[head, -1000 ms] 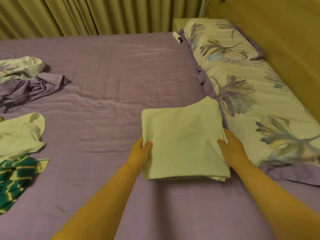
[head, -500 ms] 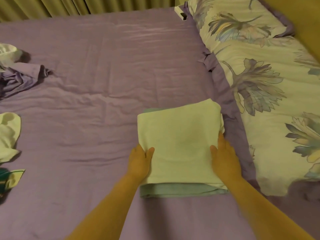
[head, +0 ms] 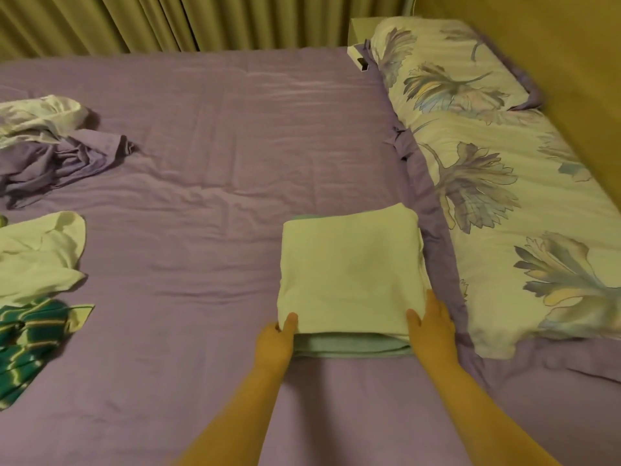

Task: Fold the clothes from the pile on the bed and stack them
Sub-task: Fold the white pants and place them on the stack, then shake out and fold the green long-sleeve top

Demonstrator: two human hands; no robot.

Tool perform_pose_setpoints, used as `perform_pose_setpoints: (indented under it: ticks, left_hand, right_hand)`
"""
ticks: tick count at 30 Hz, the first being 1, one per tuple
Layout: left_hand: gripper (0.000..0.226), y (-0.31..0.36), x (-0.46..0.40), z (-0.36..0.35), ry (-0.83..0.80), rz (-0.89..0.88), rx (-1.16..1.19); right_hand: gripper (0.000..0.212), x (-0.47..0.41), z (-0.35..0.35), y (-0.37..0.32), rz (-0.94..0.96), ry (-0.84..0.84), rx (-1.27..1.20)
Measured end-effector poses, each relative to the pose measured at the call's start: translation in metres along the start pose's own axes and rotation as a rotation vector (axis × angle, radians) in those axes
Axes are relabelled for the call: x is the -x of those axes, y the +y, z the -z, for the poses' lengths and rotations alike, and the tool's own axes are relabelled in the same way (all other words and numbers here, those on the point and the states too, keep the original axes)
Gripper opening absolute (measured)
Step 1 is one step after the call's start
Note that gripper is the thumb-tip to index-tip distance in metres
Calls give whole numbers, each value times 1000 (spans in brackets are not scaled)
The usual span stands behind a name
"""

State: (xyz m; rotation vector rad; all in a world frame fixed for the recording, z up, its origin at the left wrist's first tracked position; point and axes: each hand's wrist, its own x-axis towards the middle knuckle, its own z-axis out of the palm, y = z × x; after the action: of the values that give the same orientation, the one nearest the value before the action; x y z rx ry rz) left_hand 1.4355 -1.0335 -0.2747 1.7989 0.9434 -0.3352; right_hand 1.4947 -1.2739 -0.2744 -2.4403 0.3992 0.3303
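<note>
A folded pale yellow cloth [head: 349,270] lies on top of a folded light green cloth [head: 353,346] on the purple bed sheet [head: 218,146], near the pillows. My left hand [head: 275,338] touches the stack's near left corner, thumb on the pale cloth. Against the near right corner rests my right hand [head: 433,324], fingers apart and flat. Unfolded clothes lie at the left: a white and purple heap [head: 50,139], a pale yellow garment [head: 40,257] and a green striped one [head: 27,341].
Floral pillows [head: 504,183] run along the right side, against a yellow headboard [head: 571,62]. Curtains [head: 168,21] hang behind the bed. A small white box [head: 358,58] sits by the far pillow.
The pale cloth came down onto the green cloth, and both hands slid back to its near corners. The camera tilted back up, showing the left clothes again.
</note>
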Motion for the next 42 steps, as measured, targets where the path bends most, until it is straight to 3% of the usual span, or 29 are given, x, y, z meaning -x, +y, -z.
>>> perform_pose_setpoints:
  ticks: [3, 9, 12, 18, 31, 37, 42]
  left_hand:
    - [49, -11, 34, 17, -106, -14, -134]
    - [44, -28, 107, 68, -196, -133, -497]
    - [43, -38, 143, 104, -177, -154, -607]
    - [43, -63, 221, 186, -36, -283, -852]
    - [44, -238, 368, 448, 125, -247, -908]
    - [43, -282, 411, 551, 267, -212, -841]
    - [41, -305, 417, 591, 320, -156, -790]
  right_hand:
    - [46, 34, 7, -3, 0, -72, 38]
    - [50, 119, 14, -29, 307, -398, 298]
    - [51, 169, 8, -54, 407, -519, 380]
    - [45, 277, -1, -122, 542, -519, 395]
    - [45, 560, -82, -239, 781, -564, 536]
    - [43, 647, -109, -317, 889, -542, 471]
    - [43, 686, -134, -347, 940, -573, 459]
